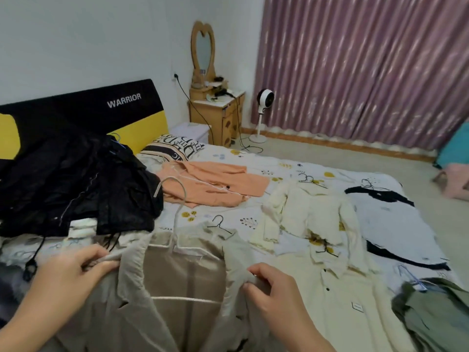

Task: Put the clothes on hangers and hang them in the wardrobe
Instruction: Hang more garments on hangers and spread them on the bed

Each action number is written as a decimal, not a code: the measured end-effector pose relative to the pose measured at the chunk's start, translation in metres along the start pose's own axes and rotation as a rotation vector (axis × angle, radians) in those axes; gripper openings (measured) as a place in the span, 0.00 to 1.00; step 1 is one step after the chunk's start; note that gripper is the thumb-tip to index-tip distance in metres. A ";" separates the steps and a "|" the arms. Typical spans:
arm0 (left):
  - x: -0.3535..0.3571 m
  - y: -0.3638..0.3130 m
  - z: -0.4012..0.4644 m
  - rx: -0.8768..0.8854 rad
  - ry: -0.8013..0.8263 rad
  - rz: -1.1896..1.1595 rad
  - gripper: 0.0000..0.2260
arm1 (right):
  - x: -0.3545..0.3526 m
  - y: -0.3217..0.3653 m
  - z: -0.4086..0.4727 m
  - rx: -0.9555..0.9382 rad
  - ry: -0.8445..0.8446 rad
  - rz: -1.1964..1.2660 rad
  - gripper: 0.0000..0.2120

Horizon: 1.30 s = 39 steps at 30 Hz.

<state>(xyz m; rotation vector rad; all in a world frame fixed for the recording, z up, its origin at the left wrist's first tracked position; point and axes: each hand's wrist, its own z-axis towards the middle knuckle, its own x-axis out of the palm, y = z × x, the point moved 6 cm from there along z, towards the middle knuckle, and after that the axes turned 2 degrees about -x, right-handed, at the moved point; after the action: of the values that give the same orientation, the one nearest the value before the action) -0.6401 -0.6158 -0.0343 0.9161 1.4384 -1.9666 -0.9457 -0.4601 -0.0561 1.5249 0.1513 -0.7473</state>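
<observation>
A beige jacket point(132, 308) lies open on the bed in front of me with a white hanger point(175, 240) inside its shoulders, the hook pointing up toward the headboard. My left hand point(68, 278) pinches the jacket's left shoulder fabric. My right hand point(276, 293) grips the right shoulder fabric. To the right lie a cream shirt point(335, 301), a cream cardigan point(304, 209) and a green garment point(436, 313). An orange garment point(215, 184) is spread farther back, and a pile of black clothes point(76, 184) sits at the left.
A white and black garment point(396, 224) lies at the bed's right edge. Thin black hangers point(220, 224) lie on the patterned sheet point(276, 168). Beyond the bed stand a wooden nightstand point(215, 118) with a mirror, a white fan point(264, 100) and purple curtains point(368, 67). No wardrobe is in view.
</observation>
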 end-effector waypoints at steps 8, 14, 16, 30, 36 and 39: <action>0.000 -0.004 -0.054 0.139 0.332 0.000 0.14 | 0.009 0.003 -0.114 0.211 -0.248 0.073 0.08; 0.031 -0.062 -0.089 0.369 0.548 -0.102 0.11 | -0.032 0.000 -0.209 0.367 -0.446 0.059 0.05; 0.044 -0.093 -0.109 0.484 0.627 -0.129 0.12 | -0.052 -0.002 -0.241 0.400 -0.522 0.038 0.05; 0.155 -0.301 -0.293 0.778 1.002 -0.451 0.11 | -0.221 -0.046 -0.463 0.629 -0.985 -0.250 0.09; 0.207 -0.392 -0.398 0.903 1.081 -0.505 0.16 | -0.311 -0.091 -0.553 0.712 -1.070 -0.289 0.08; 0.224 -0.437 -0.439 0.974 1.047 -0.525 0.16 | -0.361 -0.112 -0.579 0.726 -1.077 -0.356 0.09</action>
<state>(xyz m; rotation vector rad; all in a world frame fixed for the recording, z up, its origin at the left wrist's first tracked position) -1.0152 -0.0750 -0.0373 2.4738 1.1532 -2.8252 -1.0777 0.2170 -0.0071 1.5439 -0.7449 -1.9566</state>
